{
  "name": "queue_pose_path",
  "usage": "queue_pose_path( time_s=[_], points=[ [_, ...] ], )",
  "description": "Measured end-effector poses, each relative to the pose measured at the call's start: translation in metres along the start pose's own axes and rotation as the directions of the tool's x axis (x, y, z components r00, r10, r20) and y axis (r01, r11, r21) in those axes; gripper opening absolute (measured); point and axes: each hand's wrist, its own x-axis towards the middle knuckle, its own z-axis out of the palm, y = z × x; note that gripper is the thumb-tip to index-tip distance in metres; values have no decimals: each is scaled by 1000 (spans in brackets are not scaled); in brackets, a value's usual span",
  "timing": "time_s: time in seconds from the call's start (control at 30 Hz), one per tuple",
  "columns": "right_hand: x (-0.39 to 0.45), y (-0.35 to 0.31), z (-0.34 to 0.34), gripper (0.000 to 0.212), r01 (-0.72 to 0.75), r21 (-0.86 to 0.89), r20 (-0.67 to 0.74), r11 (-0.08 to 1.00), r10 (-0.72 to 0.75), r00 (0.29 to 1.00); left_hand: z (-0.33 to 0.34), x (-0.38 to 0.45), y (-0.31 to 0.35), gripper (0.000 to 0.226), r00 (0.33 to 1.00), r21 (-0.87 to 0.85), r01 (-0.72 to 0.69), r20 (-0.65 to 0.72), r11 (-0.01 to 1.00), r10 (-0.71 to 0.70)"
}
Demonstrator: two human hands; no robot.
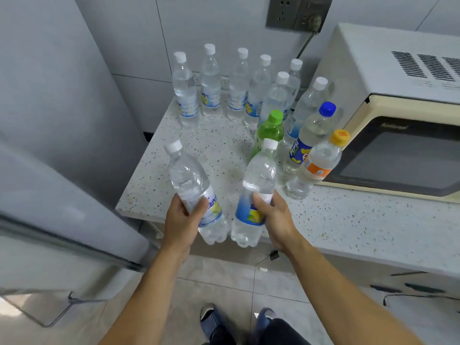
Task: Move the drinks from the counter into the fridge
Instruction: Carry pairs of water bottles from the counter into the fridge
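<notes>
L hand grips clear bottle, tilted, cap up-left of grip. R hand grips second bottle, near upright. Beyond both grips: counter w/ more bottles, green one nearest; microwave right of R grip; fridge left of L grip.

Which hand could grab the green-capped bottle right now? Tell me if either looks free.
Probably neither. The left hand and right hand each grip a water bottle. The green-capped bottle stands on the counter behind the right hand's bottle.
</notes>
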Motion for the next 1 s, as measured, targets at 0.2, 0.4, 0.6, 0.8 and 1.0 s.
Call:
queue_pose_path(
  time_s=[0.2, 0.4, 0.6, 0.8, 1.0],
  points=[
    [-41, 10, -15, 52, -350, 390, 186, 852, 299, 936, -9, -55, -9, 51, 971, -335, 230, 135, 914, -195],
    [-85, 33, -25, 54, -441, 410, 280, 798, 349, 894, -2, -124, -21, 57, 905, -437, 408, 78, 801, -419],
    [-130, 69, -30, 48, -519, 249, 350, 817, 424, 835, -12, -196, -52, 38, 887, -460, 395, -35, 795, -461],
    [-174, 96, 10, 54, -573, 22, 448, 820, 504, 738, -51, -268, -68, 40, 848, -540, 328, -194, 775, -494],
    [-213, 111, 80, 55, -569, -196, 528, 798, 575, 625, -115, -329, -73, 41, 809, -638, 171, -344, 751, -477]
  ],
)
